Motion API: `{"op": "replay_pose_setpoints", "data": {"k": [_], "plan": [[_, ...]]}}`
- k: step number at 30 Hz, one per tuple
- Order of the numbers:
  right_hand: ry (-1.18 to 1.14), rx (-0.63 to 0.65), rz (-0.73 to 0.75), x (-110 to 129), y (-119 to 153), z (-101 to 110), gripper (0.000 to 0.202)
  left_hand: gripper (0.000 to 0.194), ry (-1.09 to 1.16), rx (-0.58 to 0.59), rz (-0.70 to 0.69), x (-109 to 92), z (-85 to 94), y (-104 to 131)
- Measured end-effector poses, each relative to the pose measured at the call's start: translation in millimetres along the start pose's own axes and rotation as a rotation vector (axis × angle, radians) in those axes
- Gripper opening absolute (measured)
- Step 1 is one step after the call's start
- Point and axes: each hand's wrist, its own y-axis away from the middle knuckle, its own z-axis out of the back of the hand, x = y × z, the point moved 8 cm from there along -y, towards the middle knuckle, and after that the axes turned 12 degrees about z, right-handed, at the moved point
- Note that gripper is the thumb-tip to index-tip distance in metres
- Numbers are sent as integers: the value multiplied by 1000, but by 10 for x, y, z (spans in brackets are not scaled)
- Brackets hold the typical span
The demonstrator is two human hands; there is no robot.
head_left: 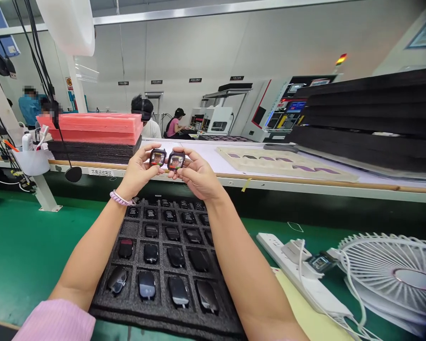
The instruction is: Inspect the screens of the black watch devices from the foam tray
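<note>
My left hand [142, 168] pinches a smartwatch case [157, 158] with a lit screen between thumb and fingers. Beside it, my right hand [199, 173] grips a second smartwatch case [176, 161], its screen lit as well. Both are held up side by side, screens facing me, above the far end of a black foam tray [102, 303]. Rows of compartments in the tray hold several dark watch cases [147, 285]. My forearms cover parts of the tray's sides.
A white fan [394, 279] and a power strip [305, 279] with cables lie at the right. Pink foam sheets [92, 128], a beige tray [287, 163] and stacked black trays [372, 118] stand on the shelf. A white cup [31, 161] hangs at left. People sit beyond.
</note>
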Motion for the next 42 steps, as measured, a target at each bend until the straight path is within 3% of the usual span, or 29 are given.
{"op": "replay_pose_setpoints", "data": {"k": [42], "plan": [[76,33,-9,23,58,22,46,39,-16,-27,23,-25,-32,41]]}}
